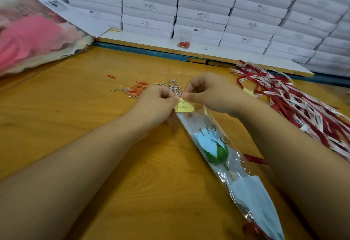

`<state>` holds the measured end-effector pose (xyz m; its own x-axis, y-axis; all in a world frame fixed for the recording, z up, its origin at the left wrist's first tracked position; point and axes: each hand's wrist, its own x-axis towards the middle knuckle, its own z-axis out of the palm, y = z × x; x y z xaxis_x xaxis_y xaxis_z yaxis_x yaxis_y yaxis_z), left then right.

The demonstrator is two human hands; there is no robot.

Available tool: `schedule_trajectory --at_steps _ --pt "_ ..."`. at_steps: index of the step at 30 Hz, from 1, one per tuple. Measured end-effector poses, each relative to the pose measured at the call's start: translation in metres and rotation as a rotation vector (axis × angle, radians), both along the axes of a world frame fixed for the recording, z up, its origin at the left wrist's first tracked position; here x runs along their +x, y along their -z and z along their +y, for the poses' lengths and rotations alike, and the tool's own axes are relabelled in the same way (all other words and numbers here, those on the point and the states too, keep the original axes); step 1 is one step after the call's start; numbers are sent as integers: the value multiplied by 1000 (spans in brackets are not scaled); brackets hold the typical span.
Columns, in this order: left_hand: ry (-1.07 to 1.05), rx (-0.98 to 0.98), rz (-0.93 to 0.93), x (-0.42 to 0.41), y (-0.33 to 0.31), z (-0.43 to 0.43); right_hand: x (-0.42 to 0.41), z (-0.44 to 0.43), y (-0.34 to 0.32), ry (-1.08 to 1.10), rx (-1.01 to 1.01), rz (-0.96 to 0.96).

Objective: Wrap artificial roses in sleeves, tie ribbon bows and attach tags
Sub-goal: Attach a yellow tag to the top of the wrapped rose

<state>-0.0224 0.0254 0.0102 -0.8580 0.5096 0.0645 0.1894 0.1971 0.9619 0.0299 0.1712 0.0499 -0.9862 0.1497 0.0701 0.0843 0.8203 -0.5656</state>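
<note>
Yellow paper tag (184,105), in the head view, is sitting at the far mouth of the clear printed sleeve (191,124). That sleeve is lying slantwise on the wooden table (75,107), running from the middle toward the near right, with the pale blue rose (206,143) inside.

The left hand (157,101) and right hand (210,92) are both pinching the tag's upper edge, thumb against forefinger, with the other fingers curled.

Tag attaching looks to be the step in hand. Red paper clips (137,89) and silver twist ties (173,86) are lying just beyond the hands. The next move is probably calling for one hand to pin tag to sleeve while the other fetches a fastener.
</note>
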Motion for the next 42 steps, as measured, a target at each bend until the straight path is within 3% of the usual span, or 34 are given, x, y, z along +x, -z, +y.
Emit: schedule_trajectory --at_steps 4,7,13,16,28,33,39,42 --pt "-13 -112 89 2 5 2 -13 -5 -6 63 -38 131" --pt "1 -150 112 2 5 4 -35 -17 -17 5 -30 104" --pt "21 -191 122 1 0 2 -80 -30 -3 -104 423 -85" --pt "24 -222 150 4 -1 3 -86 -26 10 -85 492 -111" --pt "18 -211 137 -4 3 1 -84 -13 12 -21 328 59" --pt "-16 -133 107 -7 3 -3 -71 -4 -2 46 94 190" --pt "-30 -47 165 0 6 1 -20 15 -9 54 -431 211" --pt "-53 -30 225 2 5 1 -2 19 -9 60 -454 255"
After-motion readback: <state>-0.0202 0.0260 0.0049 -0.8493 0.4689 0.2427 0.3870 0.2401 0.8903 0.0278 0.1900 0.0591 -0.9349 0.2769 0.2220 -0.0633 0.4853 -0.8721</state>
